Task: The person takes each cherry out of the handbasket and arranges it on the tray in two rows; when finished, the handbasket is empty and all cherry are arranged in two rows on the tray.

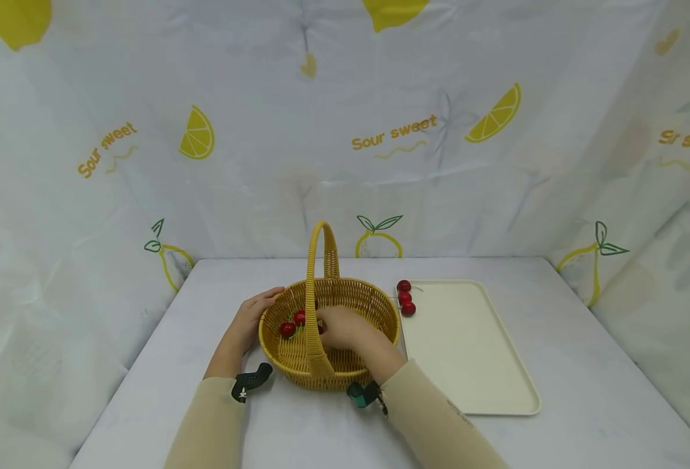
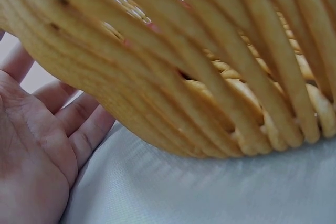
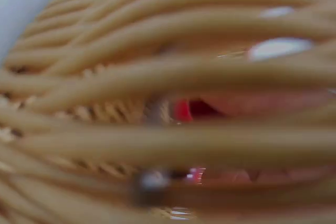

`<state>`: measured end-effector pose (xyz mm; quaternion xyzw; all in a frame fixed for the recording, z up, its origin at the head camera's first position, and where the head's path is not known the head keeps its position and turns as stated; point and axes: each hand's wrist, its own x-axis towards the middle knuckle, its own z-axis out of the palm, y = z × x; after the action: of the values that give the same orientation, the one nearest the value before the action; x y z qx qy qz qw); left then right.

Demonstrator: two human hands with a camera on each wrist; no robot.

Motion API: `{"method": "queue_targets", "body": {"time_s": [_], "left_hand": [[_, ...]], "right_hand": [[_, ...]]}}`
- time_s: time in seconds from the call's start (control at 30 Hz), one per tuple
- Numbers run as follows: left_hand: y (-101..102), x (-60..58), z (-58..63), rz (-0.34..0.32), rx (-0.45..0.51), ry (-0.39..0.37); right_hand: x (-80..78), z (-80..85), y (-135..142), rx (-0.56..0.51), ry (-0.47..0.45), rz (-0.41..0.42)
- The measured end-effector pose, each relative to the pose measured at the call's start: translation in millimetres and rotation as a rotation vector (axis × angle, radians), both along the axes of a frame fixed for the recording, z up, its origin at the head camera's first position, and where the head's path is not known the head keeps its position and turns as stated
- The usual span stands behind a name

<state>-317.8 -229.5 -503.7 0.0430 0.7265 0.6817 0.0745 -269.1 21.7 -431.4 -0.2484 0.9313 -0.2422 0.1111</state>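
A yellow wicker basket (image 1: 336, 379) with a tall arched handle (image 1: 312, 293) stands on the table. My left hand (image 1: 250, 324) rests against its left outer side, the fingertips at the rim; in the left wrist view the palm (image 2: 31, 145) faces the woven wall with fingers extended. Inside the basket, my right hand (image 1: 347, 329) reaches down with bent fingers around a red cherry (image 1: 320, 327), mostly hidden by the hand and handle. Through the weave, the right wrist view shows a bit of that red cherry (image 3: 182, 110) by the fingers. Red cherries (image 1: 288, 329) lie just left of the handle.
A cream rectangular tray (image 1: 468, 352) lies right of the basket. Three red cherries (image 1: 407, 309) with stems sit in a row along its upper left edge. White cloth (image 1: 298, 430) covers the table, and a lemon-print curtain (image 1: 275, 189) hangs behind and at both sides.
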Motion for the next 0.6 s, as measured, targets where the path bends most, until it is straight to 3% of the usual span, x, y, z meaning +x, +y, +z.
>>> {"method": "queue_targets", "body": {"time_s": [0.17,0.6], "left_hand": [[2.5,0.9,2.7,-0.001,0.014,-0.006],[0.7,0.0,-0.1,0.004,-0.025,0.005]], "right_hand": [[11.1,15.4,10.9,-0.169,-0.015,-0.008],[33.7,38.8,55.3,-0.439,-0.006,-0.093]]}}
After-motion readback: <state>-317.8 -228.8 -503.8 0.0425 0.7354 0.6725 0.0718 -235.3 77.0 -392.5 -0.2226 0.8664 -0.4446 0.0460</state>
